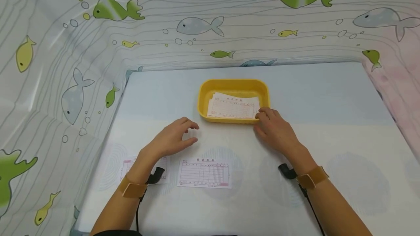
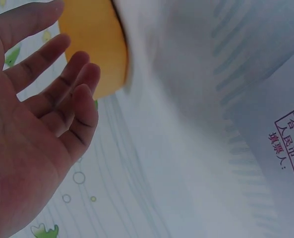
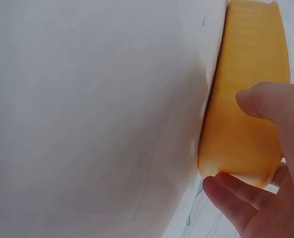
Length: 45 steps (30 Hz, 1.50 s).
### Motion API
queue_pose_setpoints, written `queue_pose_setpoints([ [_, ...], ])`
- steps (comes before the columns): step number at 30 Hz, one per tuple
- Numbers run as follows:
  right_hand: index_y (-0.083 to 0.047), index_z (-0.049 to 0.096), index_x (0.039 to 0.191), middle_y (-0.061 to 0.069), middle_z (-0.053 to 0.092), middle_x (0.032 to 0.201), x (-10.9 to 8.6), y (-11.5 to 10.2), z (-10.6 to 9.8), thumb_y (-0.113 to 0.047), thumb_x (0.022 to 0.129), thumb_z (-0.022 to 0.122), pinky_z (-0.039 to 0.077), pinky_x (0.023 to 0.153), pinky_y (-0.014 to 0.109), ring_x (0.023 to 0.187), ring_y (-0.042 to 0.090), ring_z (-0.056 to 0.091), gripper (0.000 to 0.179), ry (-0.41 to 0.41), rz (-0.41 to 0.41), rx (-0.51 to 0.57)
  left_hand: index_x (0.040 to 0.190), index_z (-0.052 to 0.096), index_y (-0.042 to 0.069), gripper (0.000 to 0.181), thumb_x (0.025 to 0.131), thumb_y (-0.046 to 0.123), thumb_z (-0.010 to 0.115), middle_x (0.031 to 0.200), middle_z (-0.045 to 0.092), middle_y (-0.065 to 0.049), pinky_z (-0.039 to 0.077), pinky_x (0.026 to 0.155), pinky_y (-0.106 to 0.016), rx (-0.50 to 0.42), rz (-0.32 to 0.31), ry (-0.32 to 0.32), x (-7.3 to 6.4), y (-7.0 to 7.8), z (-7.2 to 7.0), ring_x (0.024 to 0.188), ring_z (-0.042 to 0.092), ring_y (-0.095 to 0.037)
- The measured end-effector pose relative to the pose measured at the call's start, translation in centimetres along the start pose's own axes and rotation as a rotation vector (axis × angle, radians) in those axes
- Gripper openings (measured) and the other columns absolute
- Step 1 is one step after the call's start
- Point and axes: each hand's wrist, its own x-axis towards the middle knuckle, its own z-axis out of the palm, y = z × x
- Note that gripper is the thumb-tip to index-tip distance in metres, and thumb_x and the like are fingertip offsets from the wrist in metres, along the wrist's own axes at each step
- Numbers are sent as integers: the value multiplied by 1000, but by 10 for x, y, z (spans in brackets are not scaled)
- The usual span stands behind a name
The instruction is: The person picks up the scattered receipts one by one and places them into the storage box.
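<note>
We see a yellow tray (image 1: pixel 226 120) just above the middle of the head frame, with a stack of printed slips (image 1: pixel 233 107) lying spread against its near side. The top slip bears a short heading over a ruled grid, too small for us to read with certainty.

Our left hand (image 1: pixel 177 137) is wide and free, at the tray's lower left; its thumb stands apart from the loosely bent fingers. Our right hand (image 1: pixel 275 130) is at the tray's lower right corner, with fingertips at the rim and the thumb before the near wall. We cannot tell whether it grips the tray or only touches it.

At lower centre of the head frame lies a single slip (image 1: pixel 204 174), its heading centred above a grid of columns, with a pink patch at the grid's lower right. To its left, a second slip (image 1: pixel 165 168) is partly hidden by our left forearm. At the right edge of the left wrist frame we can read dark red lettering (image 2: pixel 279 151) on a slip: "合计", "人民币" and, below, "填票人:".

We wear a brown strap on each wrist. Fish-patterned sheeting (image 1: pixel 164 52) fills the top and left of the head frame, beyond the pale table (image 1: pixel 328 137).
</note>
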Motion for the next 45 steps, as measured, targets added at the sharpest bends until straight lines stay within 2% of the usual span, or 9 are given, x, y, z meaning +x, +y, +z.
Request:
queue_pose_setpoints([
  [10, -10, 56, 113, 7, 46, 130, -1, 1, 0, -23, 92, 61, 49, 87, 47, 124, 27, 41, 25, 7, 0, 8, 119, 63, 18, 37, 86, 33, 71, 116, 57, 1, 47, 82, -34, -10, 1, -26, -4, -2, 8, 97, 55, -18],
  [16, -11, 56, 114, 7, 45, 130, -2, 1, 2, -23, 92, 61, 49, 87, 47, 124, 28, 41, 25, 13, -8, 17, 119, 62, 20, 41, 84, 37, 73, 114, 56, 4, 46, 84, -32, 0, 16, -89, -6, -4, 17, 99, 54, -16],
  [20, -10, 55, 113, 8, 45, 130, -2, 1, 3, -23, 92, 61, 48, 89, 47, 124, 28, 41, 25, 22, -16, 12, 118, 62, 20, 42, 82, 36, 75, 113, 57, 5, 45, 84, -33, -17, 26, -103, -7, -4, 20, 98, 54, -16],
  [29, -10, 55, 113, 8, 45, 130, -2, 0, 1, -24, 92, 61, 48, 89, 47, 124, 28, 40, 26, 17, -9, 11, 118, 62, 25, 47, 77, 39, 78, 113, 55, 10, 43, 87, -30, 9, -3, -170, -8, -2, 30, 97, 48, -9],
  [34, -9, 55, 113, 9, 45, 131, -1, 0, 1, -24, 92, 62, 48, 90, 47, 124, 28, 40, 26, 23, -9, 9, 118, 62, 26, 50, 74, 40, 80, 113, 52, 10, 43, 86, -29, 24, 11, -197, -7, 0, 34, 98, 45, -8],
  [41, -10, 55, 114, 8, 44, 132, -1, -3, 2, -25, 92, 62, 47, 91, 48, 125, 29, 39, 27, -1, 1, 19, 119, 59, 27, 69, 60, 49, 88, 110, 48, 10, 43, 84, -29, 71, 24, -227, -8, -1, 37, 99, 42, -9],
  [45, -11, 54, 114, 7, 44, 132, -1, -2, 2, -25, 93, 61, 47, 91, 47, 125, 29, 39, 27, 0, 5, 9, 117, 57, 26, 71, 58, 47, 90, 107, 48, 11, 43, 85, -29, 73, 31, -238, -6, 0, 40, 99, 42, -9],
])
